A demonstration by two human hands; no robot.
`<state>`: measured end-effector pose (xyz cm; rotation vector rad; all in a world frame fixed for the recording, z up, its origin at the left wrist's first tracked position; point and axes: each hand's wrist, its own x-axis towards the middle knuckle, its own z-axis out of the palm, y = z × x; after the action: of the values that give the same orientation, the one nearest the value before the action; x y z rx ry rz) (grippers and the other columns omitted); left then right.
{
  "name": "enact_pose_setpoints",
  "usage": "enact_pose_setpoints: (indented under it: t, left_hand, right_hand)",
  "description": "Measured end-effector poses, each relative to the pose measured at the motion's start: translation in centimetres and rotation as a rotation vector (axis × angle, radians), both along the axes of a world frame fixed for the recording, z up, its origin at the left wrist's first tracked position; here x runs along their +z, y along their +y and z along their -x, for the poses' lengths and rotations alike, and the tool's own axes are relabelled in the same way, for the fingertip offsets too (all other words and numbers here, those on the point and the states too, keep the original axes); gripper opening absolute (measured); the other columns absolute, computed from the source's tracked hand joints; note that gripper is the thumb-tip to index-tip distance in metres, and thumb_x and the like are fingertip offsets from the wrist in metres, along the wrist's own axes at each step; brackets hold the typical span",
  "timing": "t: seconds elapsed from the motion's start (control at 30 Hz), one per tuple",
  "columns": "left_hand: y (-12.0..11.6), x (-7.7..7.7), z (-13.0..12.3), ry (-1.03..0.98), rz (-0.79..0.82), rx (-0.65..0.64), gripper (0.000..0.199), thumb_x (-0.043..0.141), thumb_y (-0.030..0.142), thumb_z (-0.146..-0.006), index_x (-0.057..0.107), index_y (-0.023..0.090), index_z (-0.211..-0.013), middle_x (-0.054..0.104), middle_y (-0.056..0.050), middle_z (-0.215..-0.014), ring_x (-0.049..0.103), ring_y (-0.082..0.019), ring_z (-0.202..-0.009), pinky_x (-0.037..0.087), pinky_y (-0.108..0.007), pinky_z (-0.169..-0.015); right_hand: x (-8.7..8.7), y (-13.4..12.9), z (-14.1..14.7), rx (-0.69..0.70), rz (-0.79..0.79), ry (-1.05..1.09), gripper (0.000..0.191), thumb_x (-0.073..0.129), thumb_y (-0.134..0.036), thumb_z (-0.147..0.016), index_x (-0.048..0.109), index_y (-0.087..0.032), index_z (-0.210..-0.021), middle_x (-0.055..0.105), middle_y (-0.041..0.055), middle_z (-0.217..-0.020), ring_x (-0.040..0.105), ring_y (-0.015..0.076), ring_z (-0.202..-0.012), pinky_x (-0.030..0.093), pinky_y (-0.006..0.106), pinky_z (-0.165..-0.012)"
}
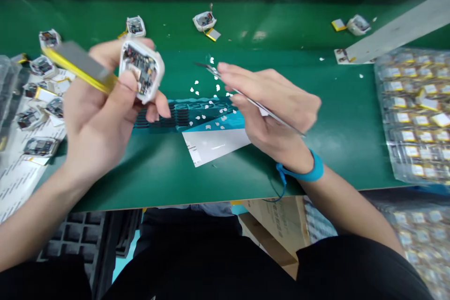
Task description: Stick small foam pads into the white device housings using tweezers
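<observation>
My left hand (94, 103) pinches a white housing (141, 70) and flat battery (75, 66); my right hand (274, 108) pinches tweezers (242, 93), with open green bench (344, 150) between it and the bagged batteries (415, 112)

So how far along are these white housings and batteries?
Seemingly done: a far housing lies beside a battery on the bench. In hand: the left hand holds an open housing and a yellow-edged battery; the right hand holds tweezers. Left: many bagged batteries at right, and more housings on the paper at left.
</observation>
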<state>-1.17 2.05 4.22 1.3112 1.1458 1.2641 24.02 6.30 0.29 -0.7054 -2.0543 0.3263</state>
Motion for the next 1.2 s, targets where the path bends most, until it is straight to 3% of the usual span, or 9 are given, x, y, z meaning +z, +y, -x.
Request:
enact_pose_setpoints:
  t: [0.07, 0.17, 0.23, 0.37, 0.47, 0.53, 0.77, 0.97, 1.2]
  left_hand:
    - [1.0, -0.5, 0.2, -0.182, 0.253, 0.104, 0.020, 0.061, 0.016, -0.094, 0.061, 0.018, -0.074, 0.064, -0.003, -0.072, 0.055, -0.011, -0.055, 0.040, -0.023, -0.047]
    - [2.0, -1.3, 0.5, -0.246, 0.485, 0.076, 0.021, 0.057, 0.016, -0.089, 0.060, 0.017, -0.068, 0.067, -0.009, -0.069, 0.053, -0.012, -0.049, 0.034, -0.022, -0.040]
    - [2.0, -1.5, 0.3, -0.227, 0.466, 0.079, 0.019, 0.062, 0.017, -0.089, 0.064, 0.015, -0.070, 0.071, -0.010, -0.073, 0.053, -0.011, -0.049, 0.035, -0.021, -0.039]
    - [1.1, -1.7, -0.8, -0.192, 0.297, 0.200, 0.019, 0.072, 0.009, -0.081, 0.067, 0.013, -0.063, 0.062, 0.000, -0.057, 0.056, -0.007, -0.047, 0.044, -0.016, -0.040]
    - [0.6, -2.0, -1.5, -0.224, 0.242, 0.269, 0.011, 0.076, 0.009, -0.076, 0.071, 0.014, -0.068, 0.067, 0.002, -0.060, 0.070, -0.012, -0.052, 0.064, -0.021, -0.052]
    - [0.4, -2.1, -1.6, -0.225, 0.236, 0.273, 0.007, 0.077, 0.010, -0.073, 0.072, 0.014, -0.070, 0.072, 0.001, -0.065, 0.075, -0.015, -0.055, 0.069, -0.024, -0.057]
    - [-0.2, -2.2, -2.0, -0.195, 0.259, 0.216, 0.010, 0.076, 0.013, -0.072, 0.070, 0.018, -0.067, 0.071, 0.006, -0.064, 0.077, -0.018, -0.055, 0.069, -0.027, -0.052]
    - [-0.4, -2.4, -2.1, -0.201, 0.263, 0.203, 0.012, 0.077, 0.013, -0.073, 0.069, 0.019, -0.066, 0.072, 0.006, -0.065, 0.076, -0.015, -0.055, 0.069, -0.025, -0.051]
    - [-0.5, -2.2, -2.1, -0.185, 0.230, 0.191, 0.016, 0.077, 0.010, -0.075, 0.070, 0.020, -0.064, 0.071, 0.008, -0.062, 0.071, -0.011, -0.051, 0.070, -0.023, -0.053]
  right_hand:
    - [0.2, -0.1, -0.2, -0.001, -0.199, 0.048, 0.044, 0.064, -0.012, -0.103, 0.069, -0.030, -0.142, 0.078, 0.0032, -0.133, 0.079, 0.0221, -0.113, 0.065, 0.035, -0.091]
    - [0.5, -0.6, -0.3, -0.001, -0.303, -0.018, 0.043, 0.068, -0.010, -0.100, 0.069, -0.022, -0.141, 0.080, 0.0064, -0.128, 0.080, 0.0205, -0.107, 0.067, 0.032, -0.087]
    - [1.0, -1.3, -0.3, 0.029, -0.292, -0.136, 0.040, 0.068, -0.010, -0.100, 0.069, -0.021, -0.139, 0.079, 0.0075, -0.129, 0.079, 0.0211, -0.109, 0.068, 0.033, -0.089]
    - [2.0, -2.6, -0.3, 0.115, -0.261, -0.344, 0.034, 0.073, -0.008, -0.096, 0.071, -0.010, -0.130, 0.077, 0.0127, -0.131, 0.078, 0.0233, -0.110, 0.069, 0.035, -0.094]
    - [2.0, -3.0, -0.1, 0.093, -0.285, -0.405, 0.032, 0.072, -0.012, -0.099, 0.073, -0.019, -0.130, 0.077, 0.0047, -0.132, 0.079, 0.0205, -0.106, 0.069, 0.032, -0.094]
    - [1.7, -3.0, 0.2, 0.076, -0.325, -0.407, 0.030, 0.069, -0.014, -0.101, 0.074, -0.027, -0.128, 0.076, -0.0010, -0.133, 0.079, 0.0180, -0.105, 0.069, 0.030, -0.094]
    - [1.2, -2.8, 0.7, 0.088, -0.391, -0.465, 0.027, 0.067, -0.019, -0.104, 0.077, -0.031, -0.126, 0.076, -0.0052, -0.133, 0.079, 0.0155, -0.099, 0.069, 0.027, -0.090]
    - [1.2, -3.0, 0.5, 0.103, -0.340, -0.483, 0.030, 0.066, -0.019, -0.104, 0.075, -0.032, -0.129, 0.076, -0.0043, -0.135, 0.078, 0.0164, -0.102, 0.069, 0.030, -0.091]
    - [1.1, -2.7, 0.6, 0.136, -0.396, -0.431, 0.027, 0.066, -0.012, -0.102, 0.075, -0.019, -0.126, 0.078, -0.0002, -0.130, 0.078, 0.0192, -0.094, 0.067, 0.030, -0.085]
